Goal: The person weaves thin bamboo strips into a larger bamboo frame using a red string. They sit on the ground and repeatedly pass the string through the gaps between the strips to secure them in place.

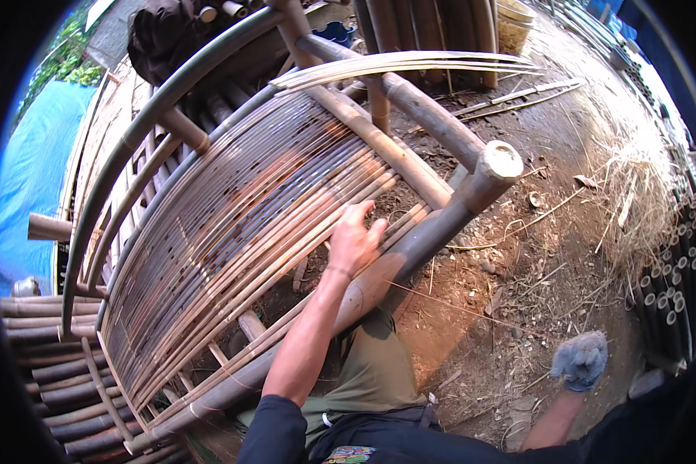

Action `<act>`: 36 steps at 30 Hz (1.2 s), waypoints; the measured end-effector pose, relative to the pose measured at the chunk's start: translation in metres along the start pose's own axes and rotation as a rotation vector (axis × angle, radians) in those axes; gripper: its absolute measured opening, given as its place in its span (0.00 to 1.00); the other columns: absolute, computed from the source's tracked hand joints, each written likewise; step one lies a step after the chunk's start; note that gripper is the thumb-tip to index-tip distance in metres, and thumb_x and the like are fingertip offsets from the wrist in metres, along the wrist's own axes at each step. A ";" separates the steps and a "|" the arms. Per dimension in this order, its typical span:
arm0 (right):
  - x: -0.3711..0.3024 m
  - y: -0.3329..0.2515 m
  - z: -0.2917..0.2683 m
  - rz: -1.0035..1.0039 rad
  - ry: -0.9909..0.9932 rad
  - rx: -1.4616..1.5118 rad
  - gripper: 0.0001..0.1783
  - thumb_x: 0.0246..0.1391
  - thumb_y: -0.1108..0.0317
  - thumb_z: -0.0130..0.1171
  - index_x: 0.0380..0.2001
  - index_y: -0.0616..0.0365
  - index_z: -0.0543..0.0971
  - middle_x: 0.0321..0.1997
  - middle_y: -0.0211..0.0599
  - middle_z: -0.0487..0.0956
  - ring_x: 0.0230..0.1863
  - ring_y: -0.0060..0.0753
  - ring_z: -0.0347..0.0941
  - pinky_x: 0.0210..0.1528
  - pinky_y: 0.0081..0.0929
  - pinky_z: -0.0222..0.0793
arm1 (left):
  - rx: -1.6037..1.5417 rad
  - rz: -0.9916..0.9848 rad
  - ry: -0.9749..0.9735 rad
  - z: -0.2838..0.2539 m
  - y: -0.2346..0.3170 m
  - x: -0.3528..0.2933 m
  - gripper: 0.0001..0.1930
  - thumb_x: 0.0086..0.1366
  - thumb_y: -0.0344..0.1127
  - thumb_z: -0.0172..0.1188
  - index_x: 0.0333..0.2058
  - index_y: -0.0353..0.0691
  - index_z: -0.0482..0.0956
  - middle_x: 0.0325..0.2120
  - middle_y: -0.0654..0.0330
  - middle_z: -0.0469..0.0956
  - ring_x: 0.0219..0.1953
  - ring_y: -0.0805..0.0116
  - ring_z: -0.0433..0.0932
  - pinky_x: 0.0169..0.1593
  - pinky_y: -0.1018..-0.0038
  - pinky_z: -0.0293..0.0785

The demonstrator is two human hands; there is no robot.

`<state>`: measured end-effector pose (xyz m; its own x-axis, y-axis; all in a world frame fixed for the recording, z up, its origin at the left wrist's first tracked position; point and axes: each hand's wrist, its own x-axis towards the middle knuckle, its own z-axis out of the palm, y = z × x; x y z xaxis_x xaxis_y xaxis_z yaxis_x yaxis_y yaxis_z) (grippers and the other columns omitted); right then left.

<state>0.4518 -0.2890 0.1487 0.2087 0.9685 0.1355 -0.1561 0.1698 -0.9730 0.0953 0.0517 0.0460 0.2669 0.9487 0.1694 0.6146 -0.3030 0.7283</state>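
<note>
A bamboo bench (pixel 332 305) with a curved frame fills the left and middle; its seat is of thin bamboo slats (pixel 232 201) laid side by side. My left hand (pixel 353 238), bare, rests at the near edge of these slats beside a gap, its thumb and forefinger apart. The far fingers are partly hidden. Low on the right, my right hand (pixel 580 361) wears a grey glove and is closed on a thin reddish cord (pixel 472 309). That cord stretches fairly straight from the thick front pole to the glove.
Split bamboo strips (pixel 410 63) lie across the far end of the bench. Stacked poles (pixel 73 387) stand at the left, near a blue tarp (pixel 42 178). On the right are a heap of straw-like shavings (pixel 642 193) and bundled bamboo tubes (pixel 673 286). Brown soil (pixel 472 363) carries scattered scraps.
</note>
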 end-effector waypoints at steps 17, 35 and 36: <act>-0.155 0.214 -0.035 0.878 -0.329 -1.134 0.19 0.58 0.54 0.53 0.32 0.59 0.82 0.37 0.49 0.82 0.43 0.55 0.76 0.47 0.45 0.71 | -0.111 0.325 0.061 0.053 0.013 0.081 0.09 0.62 0.30 0.64 0.41 0.39 0.78 0.34 0.57 0.78 0.31 0.58 0.81 0.36 0.69 0.81; -0.109 0.231 0.012 0.868 -0.207 -1.031 0.18 0.58 0.54 0.55 0.40 0.56 0.83 0.44 0.48 0.81 0.49 0.52 0.77 0.52 0.42 0.71 | -0.706 -0.093 -0.324 0.124 0.042 0.042 0.07 0.63 0.31 0.65 0.37 0.33 0.84 0.38 0.63 0.79 0.39 0.71 0.78 0.46 0.76 0.74; -0.101 0.231 0.019 0.846 -0.225 -1.054 0.17 0.58 0.55 0.56 0.40 0.56 0.83 0.44 0.48 0.81 0.48 0.52 0.77 0.52 0.42 0.71 | -0.639 -0.020 -0.252 0.126 0.041 0.038 0.07 0.62 0.31 0.65 0.37 0.34 0.83 0.38 0.63 0.79 0.39 0.70 0.78 0.46 0.75 0.74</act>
<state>0.3761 -0.3437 -0.0860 0.2423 0.7320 -0.6368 0.6665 -0.6025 -0.4390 0.2237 0.0636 -0.0013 0.4724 0.8800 0.0488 0.0835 -0.0998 0.9915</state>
